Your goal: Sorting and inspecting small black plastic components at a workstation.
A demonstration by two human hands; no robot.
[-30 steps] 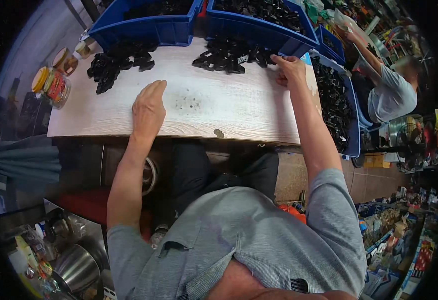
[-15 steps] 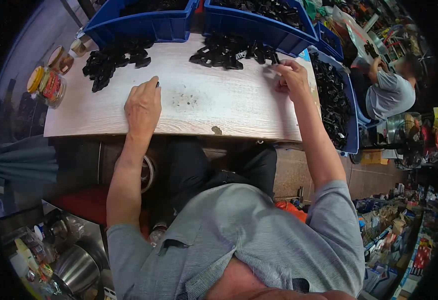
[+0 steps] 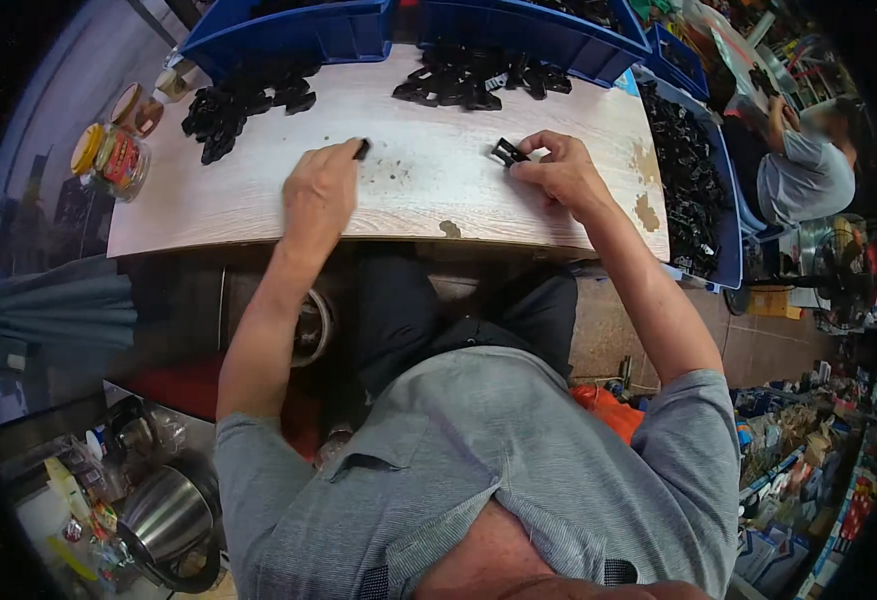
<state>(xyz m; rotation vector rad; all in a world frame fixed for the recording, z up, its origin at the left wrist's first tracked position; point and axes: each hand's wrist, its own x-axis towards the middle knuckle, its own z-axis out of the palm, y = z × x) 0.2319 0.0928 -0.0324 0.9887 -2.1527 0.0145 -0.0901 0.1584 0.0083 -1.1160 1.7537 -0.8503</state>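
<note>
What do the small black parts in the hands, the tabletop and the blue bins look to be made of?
Small black part in the right hand, and the one at the left hand fingertips: probably moulded plastic, dull black, crisp edges. Tabletop: pale wood-grain board, likely laminate, worn with brown chipped patches. Blue bins: plastic by their uniform colour and smooth, slightly glossy walls.

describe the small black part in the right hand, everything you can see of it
The small black part looks like moulded plastic, roughly rectangular with an open frame or slot. It is too small to make out more detail. The right hand pinches it at its right end between thumb and fingers, holding it tilted just over, or perhaps on, the pale wooden table. It sits apart from the pile of similar black parts further back on the table.
</note>
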